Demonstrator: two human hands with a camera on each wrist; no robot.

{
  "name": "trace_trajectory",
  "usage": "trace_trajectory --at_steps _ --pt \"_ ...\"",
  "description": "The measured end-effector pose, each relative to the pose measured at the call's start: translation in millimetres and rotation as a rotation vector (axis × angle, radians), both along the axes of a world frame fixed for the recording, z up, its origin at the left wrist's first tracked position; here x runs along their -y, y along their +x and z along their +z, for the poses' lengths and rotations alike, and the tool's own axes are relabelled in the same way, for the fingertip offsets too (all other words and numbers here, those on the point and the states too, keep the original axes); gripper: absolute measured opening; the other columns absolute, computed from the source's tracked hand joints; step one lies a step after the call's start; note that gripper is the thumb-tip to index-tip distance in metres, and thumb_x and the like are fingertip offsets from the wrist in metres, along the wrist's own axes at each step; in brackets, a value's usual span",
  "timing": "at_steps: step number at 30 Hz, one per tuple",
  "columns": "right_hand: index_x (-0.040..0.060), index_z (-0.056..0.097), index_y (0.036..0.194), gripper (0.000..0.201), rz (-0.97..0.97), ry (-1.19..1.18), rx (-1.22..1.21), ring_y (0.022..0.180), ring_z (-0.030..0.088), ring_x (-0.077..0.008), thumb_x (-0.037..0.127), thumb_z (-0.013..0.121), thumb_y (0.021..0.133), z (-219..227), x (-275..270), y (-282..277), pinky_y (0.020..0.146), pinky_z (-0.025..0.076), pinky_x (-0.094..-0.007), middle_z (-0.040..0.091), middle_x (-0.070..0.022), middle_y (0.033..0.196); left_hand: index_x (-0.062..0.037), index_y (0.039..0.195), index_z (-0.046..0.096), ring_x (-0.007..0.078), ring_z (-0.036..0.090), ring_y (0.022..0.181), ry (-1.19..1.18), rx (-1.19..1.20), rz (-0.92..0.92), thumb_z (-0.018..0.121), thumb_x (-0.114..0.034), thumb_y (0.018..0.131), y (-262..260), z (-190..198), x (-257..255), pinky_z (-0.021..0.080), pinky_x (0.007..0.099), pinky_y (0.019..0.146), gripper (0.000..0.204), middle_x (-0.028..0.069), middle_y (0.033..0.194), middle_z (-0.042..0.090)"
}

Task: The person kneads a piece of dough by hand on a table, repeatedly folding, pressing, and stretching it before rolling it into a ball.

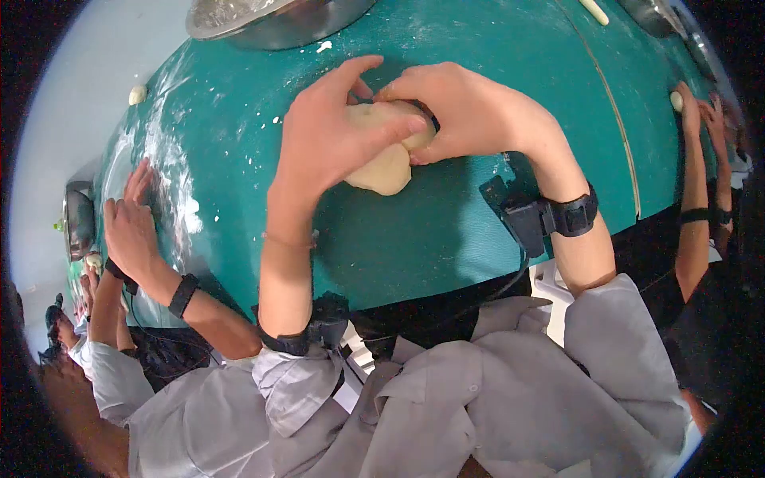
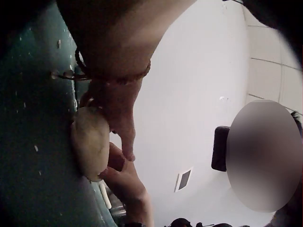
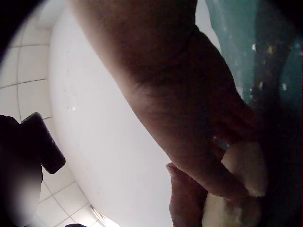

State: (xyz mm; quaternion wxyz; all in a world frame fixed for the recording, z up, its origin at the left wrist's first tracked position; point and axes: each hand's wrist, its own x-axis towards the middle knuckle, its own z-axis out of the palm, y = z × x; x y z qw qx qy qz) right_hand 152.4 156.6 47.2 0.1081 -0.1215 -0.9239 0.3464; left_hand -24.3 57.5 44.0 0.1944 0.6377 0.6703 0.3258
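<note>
A pale lump of dough (image 1: pixel 382 173) lies on the green tabletop, with a fold or crease across its upper side. My left hand (image 1: pixel 323 131) holds it from the left, the thumb laid over the top and the fingers around the far side. From the right, my right hand (image 1: pixel 470 111) grips the dough's edge between thumb and fingers. In the left wrist view the dough (image 2: pixel 91 144) shows as a thick rounded piece under the left hand (image 2: pixel 113 109). The right wrist view has the right thumb pressed against the dough (image 3: pixel 246 168); its lower part runs out of frame.
A metal bowl (image 1: pixel 287 24) stands at the far edge. White flour (image 1: pixel 171 175) is scattered on the left, where another person's hands (image 1: pixel 131 223) rest. On the right, another person's hand (image 1: pixel 690 111) is by a small dough ball (image 1: pixel 676 101). A seam (image 1: pixel 613 107) crosses the tabletop.
</note>
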Motion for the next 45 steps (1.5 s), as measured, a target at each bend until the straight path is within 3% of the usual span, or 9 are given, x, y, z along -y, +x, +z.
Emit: trace_trajectory --at_steps 6,9,18,21,30,36,39,42,45 --pt "-0.0018 0.060 0.109 0.053 -0.003 0.042 -0.040 0.090 0.062 -0.0340 0.013 0.074 0.060 -1 -3 0 0.078 0.051 -0.0379 0.063 -0.0179 0.100 -0.0100 0.133 0.050 0.0329 0.063 0.101 0.044 -0.372 -0.008 0.082 -0.033 0.060 25 8 12 0.051 0.0403 0.087 0.083 0.0155 0.111 0.064" --pt "-0.0025 0.060 0.107 0.050 0.029 0.025 -0.096 0.089 0.062 -0.0331 0.011 0.074 0.061 -5 -5 0 0.078 0.051 -0.0374 0.062 -0.0178 0.100 -0.0097 0.134 0.048 0.0362 0.060 0.105 0.041 -0.326 -0.069 0.082 -0.027 0.060 19 5 13 0.050 0.0416 0.090 0.083 0.0165 0.119 0.060" --pt "-0.0019 0.059 0.115 0.051 0.075 0.040 -0.180 0.090 0.061 -0.0302 0.008 0.072 0.067 -4 1 -6 0.080 0.051 -0.0360 0.062 -0.0153 0.105 -0.0056 0.137 0.047 0.0197 0.057 0.114 -0.004 0.131 -0.391 0.076 -0.011 0.059 -26 -2 7 0.043 0.0329 0.101 0.083 0.0097 0.124 0.059" --pt "-0.0016 0.062 0.109 0.048 0.073 0.076 -0.319 0.093 0.062 -0.0372 0.018 0.072 0.067 -15 -5 -10 0.080 0.051 -0.0407 0.064 -0.0210 0.102 -0.0066 0.137 0.049 0.0182 0.055 0.114 -0.016 0.264 -0.398 0.076 -0.010 0.060 -32 0 8 0.042 0.0326 0.101 0.082 0.0083 0.123 0.059" --pt "0.0016 0.061 0.116 0.051 -0.036 -0.027 -0.122 0.075 0.059 -0.0213 0.022 0.078 0.072 -11 -7 -6 0.069 0.050 -0.0327 0.065 -0.0106 0.095 -0.0045 0.127 0.057 0.0227 0.064 0.096 0.062 0.230 -0.235 0.082 -0.027 0.068 -17 -10 2 0.051 0.0350 0.087 0.068 0.0133 0.107 0.065" --pt "0.0012 0.064 0.108 0.043 -0.038 0.033 -0.197 0.074 0.059 -0.0202 0.023 0.075 0.073 -20 -7 -10 0.067 0.049 -0.0320 0.065 -0.0112 0.092 -0.0001 0.125 0.057 0.0179 0.059 0.104 -0.121 0.168 -0.144 0.078 -0.020 0.073 -20 -1 3 0.047 0.0322 0.093 0.059 0.0092 0.112 0.063" --pt "0.0009 0.065 0.106 0.037 -0.037 0.071 -0.232 0.072 0.058 -0.0192 0.018 0.072 0.074 -23 -7 -14 0.065 0.049 -0.0305 0.065 -0.0110 0.089 0.0011 0.119 0.060 0.0246 0.065 0.098 -0.036 0.192 -0.203 0.076 -0.021 0.071 -25 -10 -1 0.051 0.0343 0.088 0.054 0.0151 0.107 0.066" --pt "0.0013 0.065 0.109 0.036 -0.038 -0.001 -0.190 0.071 0.056 -0.0156 0.014 0.070 0.075 -19 -7 -12 0.065 0.048 -0.0286 0.065 -0.0090 0.087 0.0021 0.121 0.059 0.0192 0.060 0.104 -0.090 0.264 -0.259 0.068 -0.010 0.071 -29 -5 1 0.047 0.0321 0.094 0.053 0.0117 0.112 0.064" --pt "0.0019 0.068 0.102 0.038 -0.075 -0.077 -0.183 0.081 0.067 -0.0308 0.021 0.066 0.069 -20 -10 -13 0.073 0.053 -0.0371 0.069 -0.0190 0.088 0.0011 0.125 0.058 0.0176 0.058 0.107 -0.136 0.331 -0.280 0.065 -0.006 0.068 -35 -3 4 0.045 0.0314 0.097 0.057 0.0098 0.115 0.063"
